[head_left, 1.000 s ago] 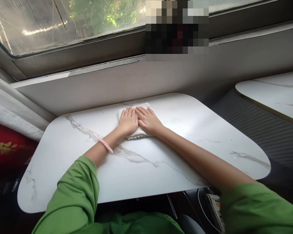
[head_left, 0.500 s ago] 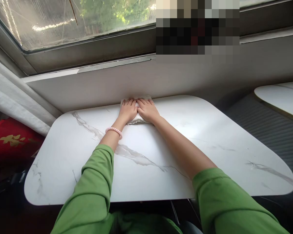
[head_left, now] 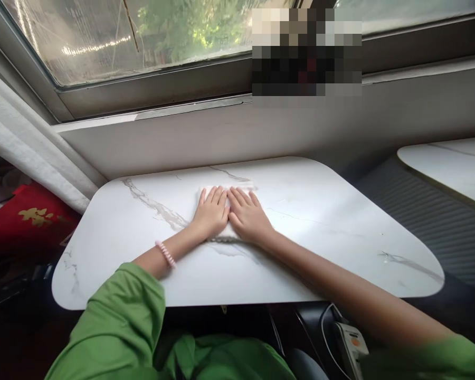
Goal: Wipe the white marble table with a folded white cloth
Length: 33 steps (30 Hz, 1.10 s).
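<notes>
Cloth [head_left: 226, 233] under hands [head_left: 211, 215] [head_left: 250, 217] (bag [head_left: 27, 227] gold-marked)

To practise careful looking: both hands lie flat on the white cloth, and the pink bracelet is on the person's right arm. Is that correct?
No: the head view shows the bracelet on the left arm. The left hand and right hand do lie flat on the white cloth.

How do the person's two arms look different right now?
The left wrist wears a pink coiled band; the right wrist is bare. The right arm shows a longer stretch of bare skin before its green sleeve than the left arm does. Both arms end the same way: left hand and right hand lie flat on a white cloth.
</notes>
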{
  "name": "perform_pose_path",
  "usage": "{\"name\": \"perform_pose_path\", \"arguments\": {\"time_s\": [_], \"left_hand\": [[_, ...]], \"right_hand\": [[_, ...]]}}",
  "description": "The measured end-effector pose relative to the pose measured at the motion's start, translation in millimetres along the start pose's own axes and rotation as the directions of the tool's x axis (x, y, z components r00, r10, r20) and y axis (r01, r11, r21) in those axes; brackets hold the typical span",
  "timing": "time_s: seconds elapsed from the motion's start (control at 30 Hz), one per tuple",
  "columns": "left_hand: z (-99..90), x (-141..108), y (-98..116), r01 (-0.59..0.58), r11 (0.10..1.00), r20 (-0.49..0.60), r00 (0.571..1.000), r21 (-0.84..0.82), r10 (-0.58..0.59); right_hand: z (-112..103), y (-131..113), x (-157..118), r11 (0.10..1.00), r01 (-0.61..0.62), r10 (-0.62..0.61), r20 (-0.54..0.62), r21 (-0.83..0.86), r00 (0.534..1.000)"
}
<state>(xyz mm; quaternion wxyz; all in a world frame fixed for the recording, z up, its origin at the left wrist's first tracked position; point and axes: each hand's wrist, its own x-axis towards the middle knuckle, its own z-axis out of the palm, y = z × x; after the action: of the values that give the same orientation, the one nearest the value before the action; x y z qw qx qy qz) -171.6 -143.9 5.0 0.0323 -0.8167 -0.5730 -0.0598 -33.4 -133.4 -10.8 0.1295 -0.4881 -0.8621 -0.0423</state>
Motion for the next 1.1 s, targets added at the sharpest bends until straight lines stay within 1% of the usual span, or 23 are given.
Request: {"name": "perform_pose_path", "arguments": {"time_s": [0.07,0.17,0.23,0.3,0.4,0.63,0.73,0.83,0.93,1.03,1.1], "left_hand": [[-5.7,-30,13,-0.031,1.0,0.01,0.999,-0.002,0.031],[-12.0,-70,31,-0.044,0.999,-0.012,0.999,0.01,0.044],[-14.8,-90,41,-0.052,0.998,-0.031,0.998,0.025,0.053],[-16.7,-103,46,-0.063,0.997,-0.039,0.997,0.04,0.065],[-18.3,-112,49,-0.064,0.997,-0.035,0.997,0.053,0.066],[-18.3,-110,47,-0.047,0.998,-0.021,0.999,0.036,0.048],[-17.4,-106,41,-0.029,0.999,-0.014,0.999,0.024,0.03],[-16.3,-92,25,-0.004,1.0,0.02,1.0,-0.002,0.004],[-13.6,-68,-2,0.052,0.998,0.051,0.997,-0.023,-0.051],[-8.9,-39,-38,0.1,0.995,0.047,0.994,-0.03,-0.098],[-5.6,-19,-63,0.12,0.992,0.04,0.992,-0.033,-0.118]], "right_hand": [[-6,-13,-31,0.999,0.033,-0.033,-0.009,-0.019,0.999],[-15,-30,-71,0.994,0.102,-0.103,-0.023,-0.043,0.994],[-20,-38,-90,0.991,0.126,-0.128,-0.037,-0.049,0.991],[-24,-44,-102,0.989,0.138,-0.141,-0.051,-0.043,0.989],[-27,-49,-107,0.988,0.154,-0.156,-0.058,-0.031,0.986],[-26,-48,-102,0.986,0.164,-0.165,-0.062,-0.02,0.984],[-22,-48,-94,0.984,0.175,-0.176,-0.051,-0.013,0.983],[-17,-48,-73,0.988,0.155,-0.155,-0.016,0.0,0.988],[-10,-48,-35,0.989,0.145,-0.145,0.037,0.009,0.989],[-1,-49,14,0.987,0.162,-0.163,0.08,0.022,0.983],[7,-50,46,0.986,0.162,-0.164,0.089,0.036,0.982]]}}
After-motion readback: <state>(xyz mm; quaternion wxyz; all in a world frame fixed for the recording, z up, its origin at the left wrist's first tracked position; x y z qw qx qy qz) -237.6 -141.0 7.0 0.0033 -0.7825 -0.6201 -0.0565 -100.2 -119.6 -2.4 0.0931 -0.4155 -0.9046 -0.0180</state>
